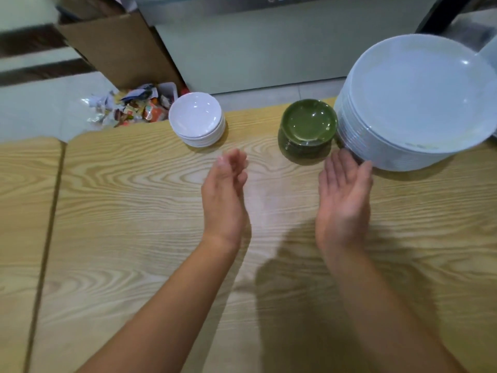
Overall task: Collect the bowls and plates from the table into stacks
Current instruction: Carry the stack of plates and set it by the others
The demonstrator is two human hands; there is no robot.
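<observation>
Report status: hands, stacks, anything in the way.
Left hand open, empty. Right hand open, fingertips at the white plate stack. Green dish stack and white bowl stack stand apart on the table. Nothing blocks the hands.

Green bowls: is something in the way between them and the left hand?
Nothing visible. Only bare table lies between the left hand and the green bowls. The white bowls sit off to the left, the big plates to the right.

A light wood-grain table (134, 211) is split by a dark seam (49, 208) at the left. Beyond it, a pale tiled floor (32, 103) is strewn with crumpled wrappers (129, 109) beside a cardboard box (118, 49). A pale cabinet (255, 57) is set behind.
</observation>
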